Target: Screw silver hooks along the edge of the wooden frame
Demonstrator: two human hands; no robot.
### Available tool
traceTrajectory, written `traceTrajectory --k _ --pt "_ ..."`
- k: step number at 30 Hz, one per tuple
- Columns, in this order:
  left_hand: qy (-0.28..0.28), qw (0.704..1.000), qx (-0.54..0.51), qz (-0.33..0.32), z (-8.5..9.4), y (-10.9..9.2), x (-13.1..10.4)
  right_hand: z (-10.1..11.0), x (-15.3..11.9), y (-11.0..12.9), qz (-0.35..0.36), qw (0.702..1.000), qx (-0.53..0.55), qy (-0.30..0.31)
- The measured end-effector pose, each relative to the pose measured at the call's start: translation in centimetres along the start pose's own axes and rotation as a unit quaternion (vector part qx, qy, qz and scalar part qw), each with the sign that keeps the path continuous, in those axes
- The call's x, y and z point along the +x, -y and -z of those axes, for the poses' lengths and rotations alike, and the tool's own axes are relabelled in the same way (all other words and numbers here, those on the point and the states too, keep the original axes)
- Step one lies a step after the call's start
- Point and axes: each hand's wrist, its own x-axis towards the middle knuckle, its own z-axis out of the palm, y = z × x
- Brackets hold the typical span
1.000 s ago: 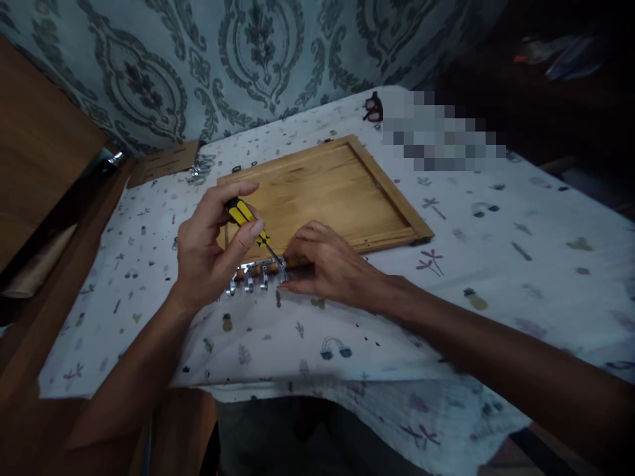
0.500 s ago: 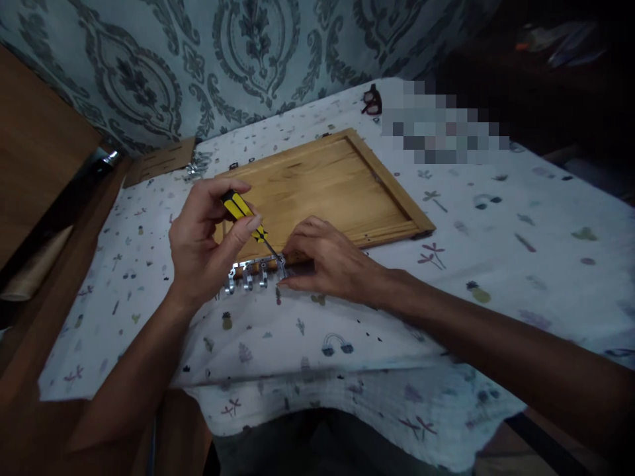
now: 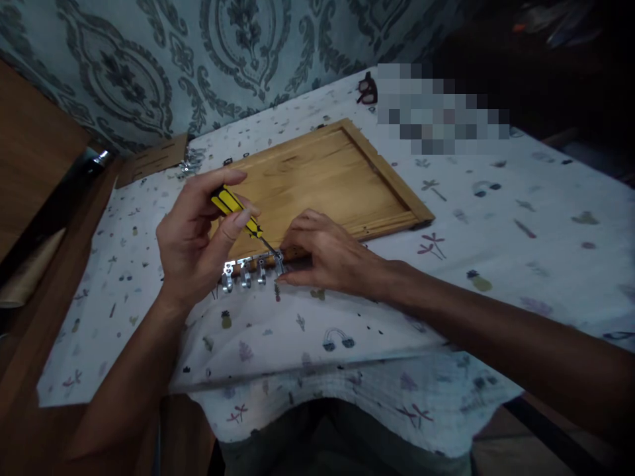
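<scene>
My left hand [image 3: 196,228] is closed round the yellow and black handle of a screwdriver [image 3: 237,210]. The screwdriver leans, its tip down at the rightmost of several silver metal hooks [image 3: 245,274] along the near edge of a framed wooden panel [image 3: 302,178]. Thumb and fingers of my right hand [image 3: 330,254] pinch that rightmost hook [image 3: 280,262] against the edge. Whether the tip sits in a screw is too small to tell.
A patterned white cloth [image 3: 397,291] covers the table. At the back left lie a piece of cardboard [image 3: 151,160] and a heap of small metal parts [image 3: 192,162]. Dark-framed glasses [image 3: 367,89] rest at the back, beside a pixelated area. A patterned curtain [image 3: 248,59] hangs behind.
The screwdriver handle has tilted slightly further left with my left hand, its tip still at the same hook. My right hand keeps its grip. The whole view has shifted a little.
</scene>
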Motion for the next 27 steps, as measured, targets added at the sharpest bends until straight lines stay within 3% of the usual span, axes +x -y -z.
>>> traceTrajectory --k 5,14,19,27 --pt "0.014 1.0 0.008 0.009 -0.1 -0.4 0.0 0.1 -0.1 0.2 -0.007 1.0 0.006 0.005" --pt "-0.028 0.994 0.082 -0.065 -0.2 -0.9 -0.2 0.1 -0.2 0.5 -0.011 1.0 0.0 0.009" --pt "-0.042 0.994 0.08 -0.054 -0.2 -1.4 0.2 0.2 -0.3 0.4 -0.011 1.0 -0.01 0.015" --pt "-0.012 0.998 0.025 -0.05 0.1 -0.9 0.3 0.3 -0.4 0.5 -0.007 1.0 0.001 0.013"
